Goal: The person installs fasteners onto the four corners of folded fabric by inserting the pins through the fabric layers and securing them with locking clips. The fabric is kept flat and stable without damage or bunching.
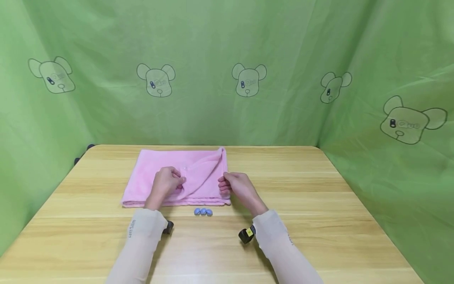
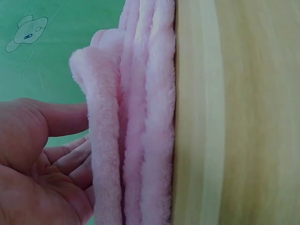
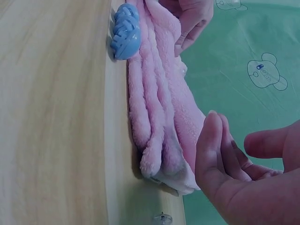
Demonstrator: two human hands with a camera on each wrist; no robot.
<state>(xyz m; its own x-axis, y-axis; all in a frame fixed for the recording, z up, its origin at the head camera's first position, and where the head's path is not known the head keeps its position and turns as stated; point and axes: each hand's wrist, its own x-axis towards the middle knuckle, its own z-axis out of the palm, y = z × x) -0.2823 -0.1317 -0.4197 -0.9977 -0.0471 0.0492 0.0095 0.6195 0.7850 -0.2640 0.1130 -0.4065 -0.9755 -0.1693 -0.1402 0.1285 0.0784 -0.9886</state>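
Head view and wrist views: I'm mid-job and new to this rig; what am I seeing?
There is no robot, just a person's bare left hand and right hand. The head view looks forward and down; each wrist view shows that hand's work. On the wooden table lie a folded pink cloth and, on its near side, three small blue pieces. The left hand is at the cloth's raised flap; hidden fingertips leave its grip uncertain. The right hand, beside the cloth's right edge, holds nothing.
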